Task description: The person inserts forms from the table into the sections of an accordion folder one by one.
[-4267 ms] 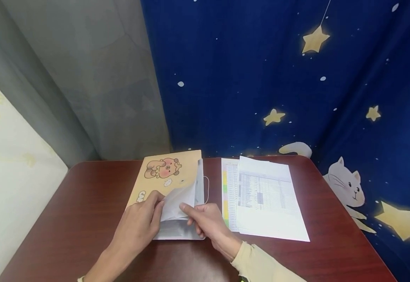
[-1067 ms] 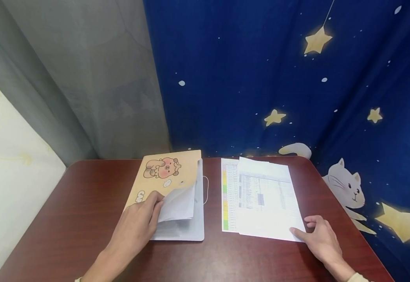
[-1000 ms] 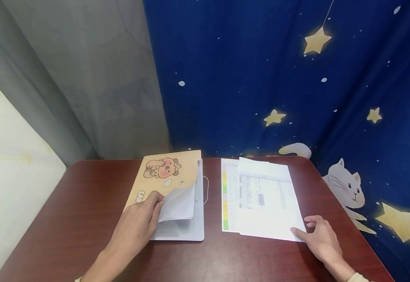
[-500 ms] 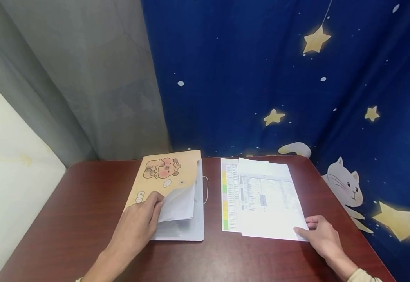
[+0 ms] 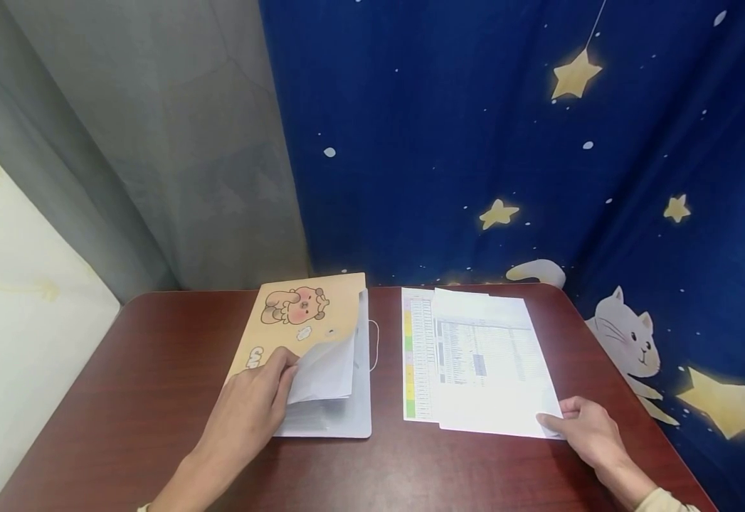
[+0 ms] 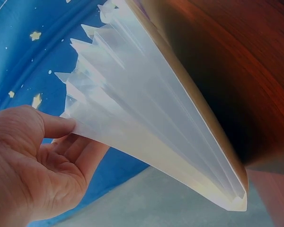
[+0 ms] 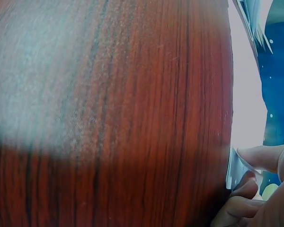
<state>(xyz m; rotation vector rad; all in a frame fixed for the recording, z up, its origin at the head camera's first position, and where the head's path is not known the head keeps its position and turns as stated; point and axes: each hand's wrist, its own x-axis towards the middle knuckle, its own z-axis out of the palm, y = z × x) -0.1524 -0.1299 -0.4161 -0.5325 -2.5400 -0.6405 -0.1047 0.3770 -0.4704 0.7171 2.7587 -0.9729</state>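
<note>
Printed sheets (image 5: 484, 359) on dark red wooden table (image 5: 154, 370), corner pinched by right hand (image 5: 586, 430).

Yellow cartoon folder (image 5: 302, 320), cover lifted, clear pockets fanned; white printed sheets (image 5: 484, 359) flat to its right.

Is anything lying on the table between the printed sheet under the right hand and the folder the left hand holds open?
Nothing visible: only bare table separates the top sheet, pinched by the right hand, from the folder the left hand holds open.
</note>
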